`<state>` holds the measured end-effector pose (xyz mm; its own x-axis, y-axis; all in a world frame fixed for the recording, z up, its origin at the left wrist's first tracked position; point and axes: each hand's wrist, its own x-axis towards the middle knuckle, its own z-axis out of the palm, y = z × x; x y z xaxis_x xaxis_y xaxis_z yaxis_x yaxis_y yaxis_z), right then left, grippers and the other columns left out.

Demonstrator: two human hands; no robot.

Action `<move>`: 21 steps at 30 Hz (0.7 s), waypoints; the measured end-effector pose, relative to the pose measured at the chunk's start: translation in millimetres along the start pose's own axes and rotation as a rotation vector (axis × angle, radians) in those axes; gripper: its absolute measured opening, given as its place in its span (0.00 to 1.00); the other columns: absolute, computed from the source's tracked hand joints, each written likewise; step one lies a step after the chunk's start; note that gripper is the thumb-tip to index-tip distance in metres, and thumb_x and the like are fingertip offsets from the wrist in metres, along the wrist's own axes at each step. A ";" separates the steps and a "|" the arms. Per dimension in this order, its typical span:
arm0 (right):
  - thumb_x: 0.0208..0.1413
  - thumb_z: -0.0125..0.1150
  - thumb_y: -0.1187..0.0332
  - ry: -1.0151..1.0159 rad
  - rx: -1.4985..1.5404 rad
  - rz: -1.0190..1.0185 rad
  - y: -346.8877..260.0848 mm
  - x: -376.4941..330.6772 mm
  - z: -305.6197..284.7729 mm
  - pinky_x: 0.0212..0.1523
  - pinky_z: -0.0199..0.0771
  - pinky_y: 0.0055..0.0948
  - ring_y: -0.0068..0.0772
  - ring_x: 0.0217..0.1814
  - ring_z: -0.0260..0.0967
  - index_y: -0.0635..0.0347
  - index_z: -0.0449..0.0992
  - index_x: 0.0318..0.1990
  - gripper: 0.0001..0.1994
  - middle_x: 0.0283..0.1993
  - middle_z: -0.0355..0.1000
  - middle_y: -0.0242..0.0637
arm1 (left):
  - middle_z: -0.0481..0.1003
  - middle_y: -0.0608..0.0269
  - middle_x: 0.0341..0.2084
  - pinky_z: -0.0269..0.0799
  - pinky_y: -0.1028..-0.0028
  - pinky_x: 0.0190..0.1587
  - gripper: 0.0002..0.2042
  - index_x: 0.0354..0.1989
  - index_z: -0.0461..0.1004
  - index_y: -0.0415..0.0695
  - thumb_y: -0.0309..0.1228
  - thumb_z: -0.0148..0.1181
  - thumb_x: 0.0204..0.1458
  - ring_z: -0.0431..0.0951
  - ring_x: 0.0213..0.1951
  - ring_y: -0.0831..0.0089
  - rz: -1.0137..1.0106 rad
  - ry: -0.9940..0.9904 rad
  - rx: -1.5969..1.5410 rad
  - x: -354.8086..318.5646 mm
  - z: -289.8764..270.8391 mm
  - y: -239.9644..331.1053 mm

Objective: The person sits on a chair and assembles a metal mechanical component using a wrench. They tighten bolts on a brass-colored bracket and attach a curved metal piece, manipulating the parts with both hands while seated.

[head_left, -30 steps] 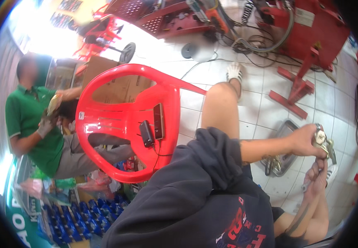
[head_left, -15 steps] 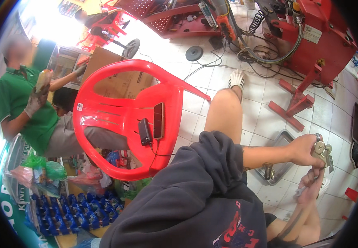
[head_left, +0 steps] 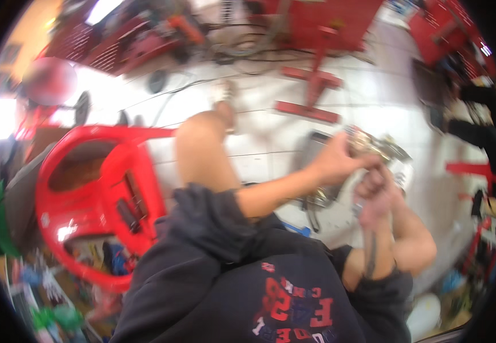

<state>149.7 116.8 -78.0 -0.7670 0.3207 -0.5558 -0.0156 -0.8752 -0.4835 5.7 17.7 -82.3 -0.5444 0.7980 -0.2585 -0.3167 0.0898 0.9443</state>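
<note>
My left hand point(head_left: 335, 161) reaches across from the left and is closed around a gold-coloured metal brake caliper point(head_left: 363, 143), held over the floor. The caliper's silvery bracket end point(head_left: 395, 150) sticks out to the right; blur hides its finer detail. Just below it is my right hand point(head_left: 375, 195), with its fingers curled and its knuckles close against the left thumb. A small silvery end shows at the lower side of that fist, but I cannot make out what it belongs to. Under my left forearm, a dark grey tray point(head_left: 315, 138) lies on the tiles, with metal parts point(head_left: 318, 198) at its near end.
A red plastic chair point(head_left: 59, 226) stands at the left, carrying a dark phone-sized device point(head_left: 127, 214). Ahead are a red machine stand point(head_left: 316, 86) and cables on white tiles. A blue object point(head_left: 295, 229) lies near my lap. Another person's dark-clad legs point(head_left: 482, 123) show at the right.
My view has swung to the right, so the chair and stand sit further left. Both hands stay together at the caliper. Legs at the right have come into view.
</note>
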 end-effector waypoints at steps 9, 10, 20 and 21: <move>0.67 0.44 0.44 -0.029 -0.132 0.020 10.8 1.2 30.3 0.19 0.49 0.20 0.15 0.18 0.43 0.44 0.68 0.38 0.17 0.20 0.48 0.16 | 0.78 0.56 0.31 0.78 0.71 0.25 0.21 0.54 0.61 0.34 0.29 0.61 0.59 0.81 0.27 0.70 0.086 -0.141 -0.297 -8.4 -0.6 10.1; 0.66 0.45 0.44 -0.020 -0.150 0.009 11.9 6.7 26.4 0.18 0.48 0.20 0.14 0.18 0.43 0.45 0.69 0.39 0.17 0.20 0.48 0.16 | 0.78 0.57 0.32 0.78 0.72 0.28 0.20 0.55 0.61 0.35 0.30 0.61 0.59 0.81 0.28 0.71 0.155 -0.116 -0.211 -7.2 1.1 2.7; 0.64 0.54 0.48 -0.100 -0.204 -0.157 8.2 -2.4 12.0 0.13 0.45 0.17 0.11 0.17 0.47 0.50 0.72 0.46 0.17 0.21 0.51 0.16 | 0.77 0.62 0.37 0.73 0.77 0.45 0.24 0.56 0.63 0.33 0.35 0.62 0.59 0.76 0.40 0.81 0.238 -0.288 -0.255 -11.4 0.2 10.2; 0.64 0.54 0.48 -0.085 -0.163 -0.143 6.6 -3.7 12.3 0.13 0.46 0.16 0.12 0.17 0.46 0.50 0.71 0.43 0.16 0.21 0.51 0.16 | 0.77 0.63 0.37 0.73 0.76 0.45 0.24 0.56 0.63 0.33 0.35 0.62 0.59 0.76 0.40 0.81 0.250 -0.271 -0.250 -10.7 1.8 9.2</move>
<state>144.5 105.4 -70.8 -0.8157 0.3998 -0.4180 -0.0295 -0.7504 -0.6603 10.1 11.0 -70.5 -0.4155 0.9072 0.0653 -0.3974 -0.2456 0.8842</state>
